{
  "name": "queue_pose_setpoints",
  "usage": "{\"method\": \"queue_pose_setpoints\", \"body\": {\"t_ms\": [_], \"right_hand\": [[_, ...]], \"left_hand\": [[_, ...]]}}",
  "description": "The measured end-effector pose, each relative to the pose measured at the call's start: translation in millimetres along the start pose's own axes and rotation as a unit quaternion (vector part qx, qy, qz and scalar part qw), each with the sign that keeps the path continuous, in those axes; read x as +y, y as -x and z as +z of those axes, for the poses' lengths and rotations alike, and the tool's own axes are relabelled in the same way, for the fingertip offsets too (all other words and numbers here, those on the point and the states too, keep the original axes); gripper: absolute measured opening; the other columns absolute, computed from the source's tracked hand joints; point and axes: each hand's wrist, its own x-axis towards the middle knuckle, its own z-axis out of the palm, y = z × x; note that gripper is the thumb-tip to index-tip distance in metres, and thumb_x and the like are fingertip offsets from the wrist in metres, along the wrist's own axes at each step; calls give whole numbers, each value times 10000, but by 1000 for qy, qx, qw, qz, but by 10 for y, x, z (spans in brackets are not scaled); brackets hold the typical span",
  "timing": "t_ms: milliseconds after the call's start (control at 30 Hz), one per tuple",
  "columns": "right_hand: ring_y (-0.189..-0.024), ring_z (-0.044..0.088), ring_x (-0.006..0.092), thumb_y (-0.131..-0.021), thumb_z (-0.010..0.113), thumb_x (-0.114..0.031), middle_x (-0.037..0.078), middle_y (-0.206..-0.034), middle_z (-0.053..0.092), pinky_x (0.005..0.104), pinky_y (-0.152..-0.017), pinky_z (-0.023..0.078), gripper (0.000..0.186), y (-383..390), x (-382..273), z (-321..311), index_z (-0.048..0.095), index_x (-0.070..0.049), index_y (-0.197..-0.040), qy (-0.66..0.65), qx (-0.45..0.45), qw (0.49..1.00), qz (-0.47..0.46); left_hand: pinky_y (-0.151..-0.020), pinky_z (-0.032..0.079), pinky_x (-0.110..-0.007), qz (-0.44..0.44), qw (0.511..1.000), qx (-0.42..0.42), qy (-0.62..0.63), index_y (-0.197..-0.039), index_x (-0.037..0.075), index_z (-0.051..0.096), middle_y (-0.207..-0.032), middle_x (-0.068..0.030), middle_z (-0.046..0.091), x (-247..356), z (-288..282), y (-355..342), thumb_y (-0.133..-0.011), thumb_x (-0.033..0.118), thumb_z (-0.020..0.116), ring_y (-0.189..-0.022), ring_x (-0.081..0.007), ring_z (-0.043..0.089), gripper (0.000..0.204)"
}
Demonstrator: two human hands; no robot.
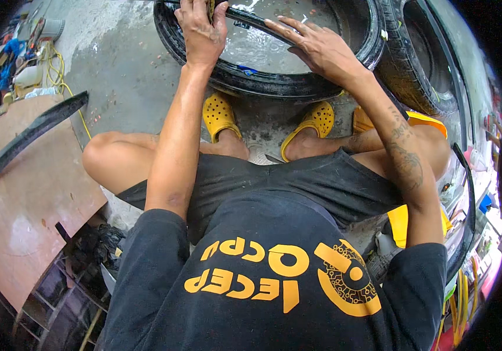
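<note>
Here, in the head view: a long black strip (251,19) runs slantwise over the opening of a black tyre (251,85) lying on the wet floor (128,64). Contact with the tyre's rim cannot be told. Left hand (203,38) sits above the tyre's far-left edge, thumb and fingers closed about a dark piece (210,8) with a yellowish edge, partly lost at the picture border. Right hand (324,51) lies nearer the tyre's right edge, fingers long and straight over the strip, thumb on its near side; how firmly it grips is unclear. Hands apart.

Handling, judged by looks: strip light, fairly stiff, perhaps springy along its length; glossy, so likely slick if wet. Best held by its long edges, one hand towards each end.

Left: a curved dark strip (31,140) crosses the far edge of a brown board (46,199). Right: a second tyre (388,44).
</note>
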Motion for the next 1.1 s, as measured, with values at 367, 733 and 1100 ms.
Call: {"method": "queue_pose_setpoints", "body": {"t_ms": [367,733,1100], "right_hand": [[-1286,541,297,-958,636,-267,57,-1558,406,425,-959,538,448,62,143,76,560,-284,-1398,58,6,994,-92],[-844,699,432,-807,737,-550,271,-854,708,484,-777,570,576,-174,121,-201,761,-4,-989,-87,86,991,58],[-812,705,422,-785,752,-553,258,-834,711,492,-767,574,545,-268,142,-103,751,-18,-887,-52,-103,968,224]], "left_hand": [[-877,427,-496,-10,1000,-4,1,-1122,-1,624,-1086,-229,589,-3,20,13,-952,187,656,-987,-433,525,255],[-907,432,-498,-48,999,4,2,-1125,5,634,-1097,-235,587,-1,68,-13,-950,241,676,-1013,-439,540,297],[-794,468,-425,-95,983,-25,157,-1023,-21,635,-971,-187,578,699,91,63,-943,180,700,-867,-359,585,226]]}}
